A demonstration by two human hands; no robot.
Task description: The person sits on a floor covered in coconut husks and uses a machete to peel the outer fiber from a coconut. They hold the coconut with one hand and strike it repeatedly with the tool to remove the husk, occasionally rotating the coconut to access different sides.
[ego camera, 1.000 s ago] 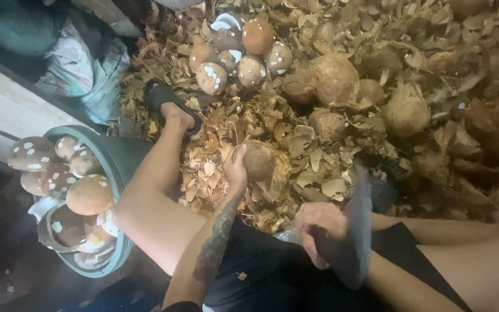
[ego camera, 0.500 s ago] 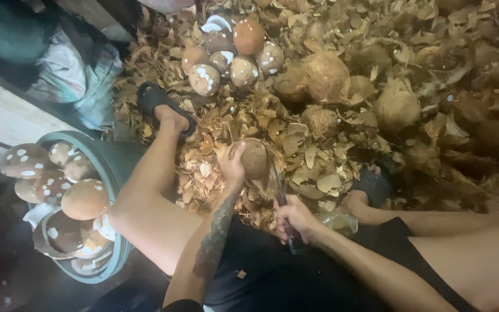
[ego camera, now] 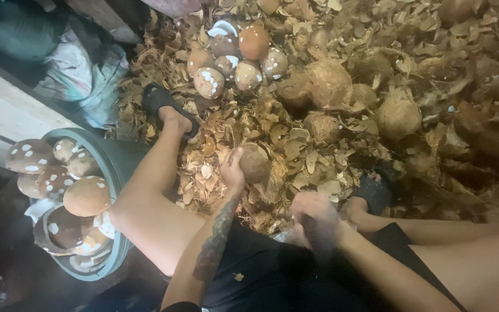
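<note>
At the far left a green tub [ego camera: 119, 167] sits heaped with peeled coconuts [ego camera: 86, 195], brown and flecked white. Just right of it the person's left leg stretches out to a black sandal [ego camera: 158, 99] on the husk-strewn floor [ego camera: 272, 124]. Beyond the foot lies a small cluster of peeled coconuts [ego camera: 239, 58]. In the middle, the left hand [ego camera: 232, 170] keeps its grip clamped on a brown coconut [ego camera: 255, 163], pressing it onto the husk chips between the knees. The right hand [ego camera: 314, 216] has dropped low and close to the lap since a second ago, when it was raised with a dark blade; now it is blurred, fist closed, and I cannot tell what it grips. Unpeeled husked coconuts [ego camera: 398, 114] pile up at right.
</note>
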